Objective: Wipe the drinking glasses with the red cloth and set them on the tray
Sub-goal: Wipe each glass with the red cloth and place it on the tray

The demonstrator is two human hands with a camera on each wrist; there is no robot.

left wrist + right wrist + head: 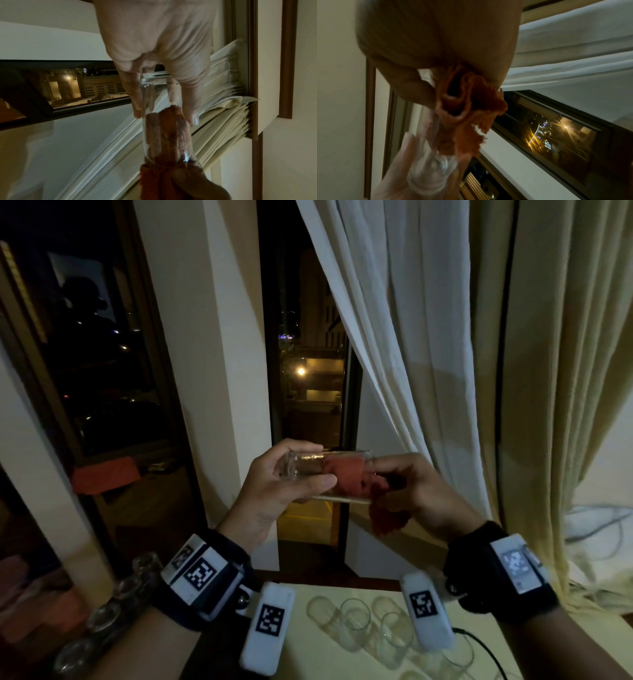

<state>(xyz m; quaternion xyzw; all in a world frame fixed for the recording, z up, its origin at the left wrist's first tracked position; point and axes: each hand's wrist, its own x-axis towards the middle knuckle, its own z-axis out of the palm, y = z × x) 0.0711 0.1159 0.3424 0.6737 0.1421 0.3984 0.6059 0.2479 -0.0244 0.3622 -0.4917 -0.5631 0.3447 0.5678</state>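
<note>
A clear drinking glass (301, 470) lies on its side at chest height in front of the window. My left hand (310, 465) grips its base end, thumb below and fingers over the top. The red cloth (346, 477) is stuffed inside the glass and spills out of its mouth. My right hand (387, 477) pinches the bunched cloth at the mouth. In the left wrist view the cloth (169, 132) fills the lower half of the glass (154, 94). The right wrist view is blurred, with the cloth (471, 108) and the glass (433, 173) below my right hand.
Several more clear glasses (356, 625) stand close together on the cream table (301, 655) below my hands, beside a black cable (479, 642). A row of glasses (106, 611) sits on a dark surface at lower left. Pale curtains (411, 337) hang to the right of the dark window.
</note>
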